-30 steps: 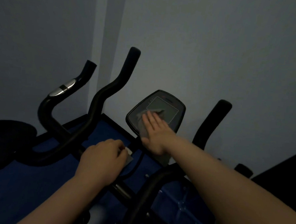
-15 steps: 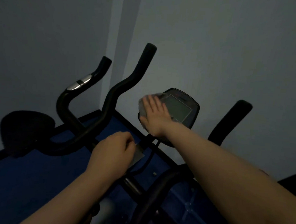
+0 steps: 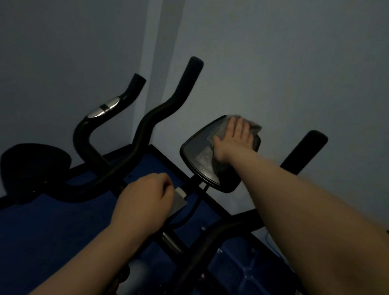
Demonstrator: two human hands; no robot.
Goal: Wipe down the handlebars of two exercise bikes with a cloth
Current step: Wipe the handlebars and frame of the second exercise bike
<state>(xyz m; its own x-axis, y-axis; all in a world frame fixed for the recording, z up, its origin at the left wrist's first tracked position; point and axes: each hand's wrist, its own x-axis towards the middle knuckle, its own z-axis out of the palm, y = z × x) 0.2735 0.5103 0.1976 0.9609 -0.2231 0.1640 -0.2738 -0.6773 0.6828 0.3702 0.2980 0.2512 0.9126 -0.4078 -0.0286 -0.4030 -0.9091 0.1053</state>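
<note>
The near bike's black handlebar [image 3: 166, 105] rises left of centre, and its other horn [image 3: 306, 151] stands at the right. Between them sits the dark oval console [image 3: 197, 156]. My right hand [image 3: 232, 140] lies flat with straight fingers on a grey cloth [image 3: 253, 125], pressing it against the console's upper right part. My left hand [image 3: 145, 201] is curled round the handlebar's crossbar near its centre clamp. A second bike's handlebar [image 3: 93, 128], with a silver sensor band, stands further left.
A black saddle [image 3: 32, 168] sits at the far left. Blue floor mat [image 3: 38, 229] with a black border lies below the bikes. Grey walls meet in a corner close behind the handlebars. A blue plastic part [image 3: 250, 274] shows at lower right.
My right hand has slid the cloth from the console's left edge up to its upper right part. The left hand has kept its grip on the crossbar. The view has shifted.
</note>
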